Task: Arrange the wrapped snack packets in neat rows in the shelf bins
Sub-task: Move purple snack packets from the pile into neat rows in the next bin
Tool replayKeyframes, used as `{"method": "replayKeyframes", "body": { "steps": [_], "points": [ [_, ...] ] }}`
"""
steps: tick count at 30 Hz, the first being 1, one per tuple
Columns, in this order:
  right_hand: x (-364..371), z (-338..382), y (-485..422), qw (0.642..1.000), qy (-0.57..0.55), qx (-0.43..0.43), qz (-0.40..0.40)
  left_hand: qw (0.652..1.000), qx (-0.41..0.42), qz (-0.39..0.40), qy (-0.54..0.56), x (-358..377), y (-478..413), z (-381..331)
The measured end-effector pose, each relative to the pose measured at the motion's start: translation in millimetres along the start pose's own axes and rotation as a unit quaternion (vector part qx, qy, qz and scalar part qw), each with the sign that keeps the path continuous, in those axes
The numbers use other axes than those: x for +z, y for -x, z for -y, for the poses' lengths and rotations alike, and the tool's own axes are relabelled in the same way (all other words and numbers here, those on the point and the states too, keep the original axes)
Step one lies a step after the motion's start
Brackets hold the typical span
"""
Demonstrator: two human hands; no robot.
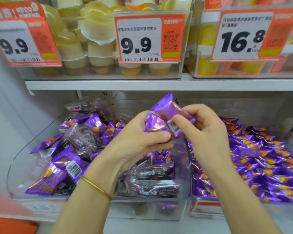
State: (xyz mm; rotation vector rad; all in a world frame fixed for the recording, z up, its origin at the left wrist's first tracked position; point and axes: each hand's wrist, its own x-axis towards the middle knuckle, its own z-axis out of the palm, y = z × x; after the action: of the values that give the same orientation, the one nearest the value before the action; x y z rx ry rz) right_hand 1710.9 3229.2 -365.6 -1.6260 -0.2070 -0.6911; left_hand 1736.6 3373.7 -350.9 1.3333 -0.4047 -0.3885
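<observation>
Head view shows both hands raised with a small stack between them. My left hand (139, 141) curls round a purple packet (155, 124), thumb across its face. My right hand (208, 130) pinches a second purple packet (169, 108) near its barcoded end, resting just above the first and touching it. Directly below the grip sits the clear bin (188, 166), where loose purple packets lie jumbled with dark packets (155, 173). Down and to the right of the grip, the neighbouring bin (235, 208) holds purple ones only, loosely laid. I judge this to be the gather-and-square step — pulling purples out of the mixed heap. The next move calls for squaring the two edges flush, then carrying the pair rightward and down to lie flat against a row — without the slick foil slipping from the pinch.
</observation>
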Motion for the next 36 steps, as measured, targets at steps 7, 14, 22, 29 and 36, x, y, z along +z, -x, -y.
{"method": "replayKeyframes", "body": {
  "steps": [7, 14, 22, 29, 36],
  "points": [
    [-2, -6, 0, 0.998, 0.065, -0.016, -0.007, 0.990, 0.004, -0.065, 0.129, -3, -6, 2],
    [-1, -6, -1, 0.997, 0.013, 0.011, 0.077, 0.997, 0.036, -0.063, -0.015, -3, -11, 11],
    [-1, -9, -6, 0.989, -0.105, 0.082, 0.069, 0.997, 0.039, -0.072, -0.012, 0, -7, 5],
    [-6, -3, -8, 0.987, -0.114, 0.074, 0.090, 0.994, 0.028, -0.108, -0.018, 1, -6, 6],
    [-9, -4, -6, 0.987, -0.132, 0.095, 0.003, 0.987, 0.037, -0.107, 0.112, -4, -11, 8]
  ]
}}
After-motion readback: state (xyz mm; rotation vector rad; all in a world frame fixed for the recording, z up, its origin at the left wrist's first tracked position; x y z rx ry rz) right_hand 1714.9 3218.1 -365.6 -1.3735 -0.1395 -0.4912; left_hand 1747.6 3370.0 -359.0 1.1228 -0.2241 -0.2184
